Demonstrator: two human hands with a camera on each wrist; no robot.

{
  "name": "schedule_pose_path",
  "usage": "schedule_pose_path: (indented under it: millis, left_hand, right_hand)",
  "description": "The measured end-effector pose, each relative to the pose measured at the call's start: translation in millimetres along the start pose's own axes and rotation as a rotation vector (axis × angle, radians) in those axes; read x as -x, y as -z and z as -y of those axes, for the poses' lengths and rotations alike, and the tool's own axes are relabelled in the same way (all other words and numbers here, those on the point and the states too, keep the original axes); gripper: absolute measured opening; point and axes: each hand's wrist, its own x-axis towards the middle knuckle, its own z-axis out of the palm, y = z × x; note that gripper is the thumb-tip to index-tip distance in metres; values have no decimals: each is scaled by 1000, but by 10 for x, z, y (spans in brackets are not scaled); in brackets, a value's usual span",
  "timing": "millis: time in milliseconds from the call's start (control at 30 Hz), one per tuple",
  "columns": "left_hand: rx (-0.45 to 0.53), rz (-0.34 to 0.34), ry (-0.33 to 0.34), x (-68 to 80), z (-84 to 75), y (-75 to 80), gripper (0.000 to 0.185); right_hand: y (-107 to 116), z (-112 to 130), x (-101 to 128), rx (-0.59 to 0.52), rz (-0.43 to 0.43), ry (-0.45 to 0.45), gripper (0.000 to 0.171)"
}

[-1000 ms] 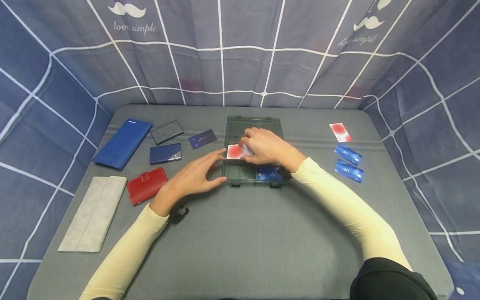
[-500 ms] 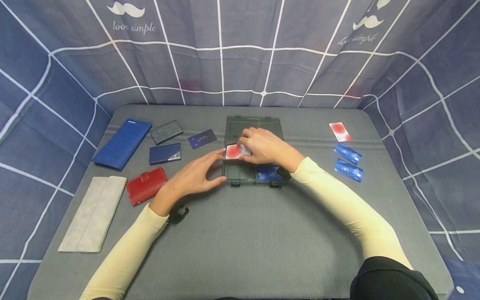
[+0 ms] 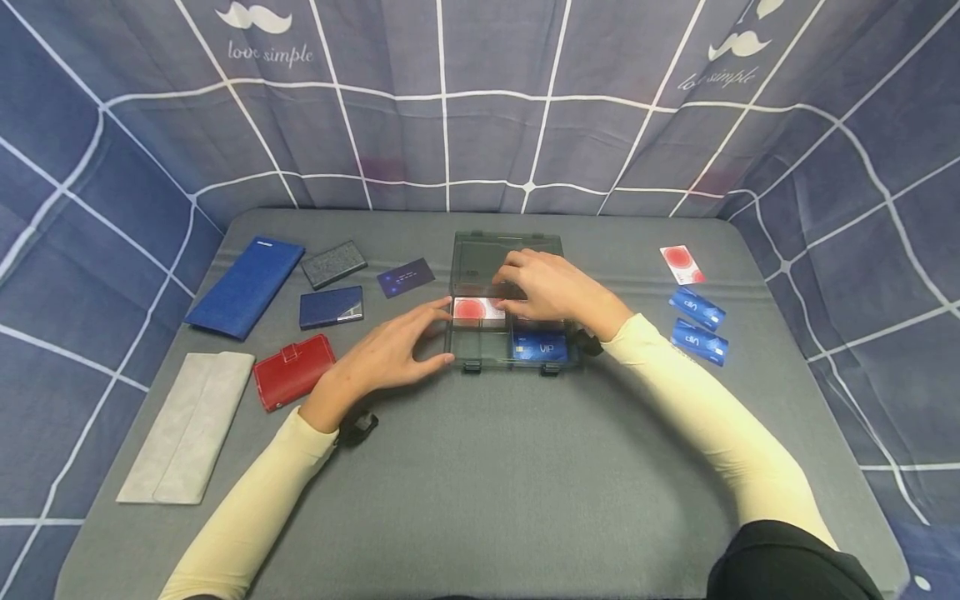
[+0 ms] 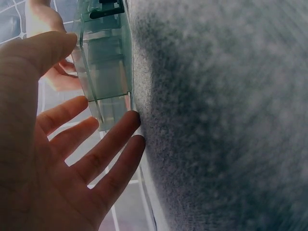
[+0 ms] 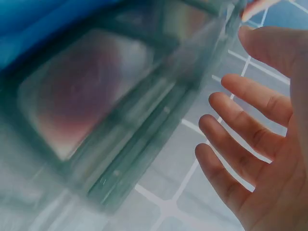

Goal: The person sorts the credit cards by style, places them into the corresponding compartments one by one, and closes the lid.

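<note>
A translucent dark green compartment box point(image 3: 480, 348) stands at mid-table with its lid point(image 3: 480, 254) laid back. In one of its left compartments lies a white card with a red circle point(image 3: 471, 309). A blue VIP card point(image 3: 539, 346) fills the front right compartment. My left hand point(image 3: 390, 346) rests by the box's left side, fingers spread, fingertips right at the edge point(image 4: 91, 108). Above the box is my right hand point(image 3: 558, 287), holding nothing, its fingers loosely extended in the right wrist view point(image 5: 260, 130). Beneath it, another reddish card point(image 5: 77, 91) shows in a compartment.
On the left lie a blue long wallet point(image 3: 247, 287), a grey card case point(image 3: 333, 264), a navy card holder point(image 3: 326, 307), a red wallet point(image 3: 294, 372), a beige pouch point(image 3: 187, 429) and a dark blue card point(image 3: 406, 277). At right are a red-and-white card point(image 3: 681, 264) and two blue cards point(image 3: 697, 308).
My right hand has let go of the red-and-white card and moved right and slightly up, uncovering that card and the blue VIP card. My left hand has stayed in place.
</note>
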Motion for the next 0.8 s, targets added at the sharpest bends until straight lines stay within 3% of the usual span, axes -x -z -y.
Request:
schedule_pose_path:
  millis: [500,800]
  left_hand:
    - [-16,2,4,13,-2,-8,78]
    - [-6,0,9,17,-5,-6,83]
  right_hand:
    - [116,-577,497,-194,-53,-286,51]
    - [83,-956,835,-214,-138,-367,53]
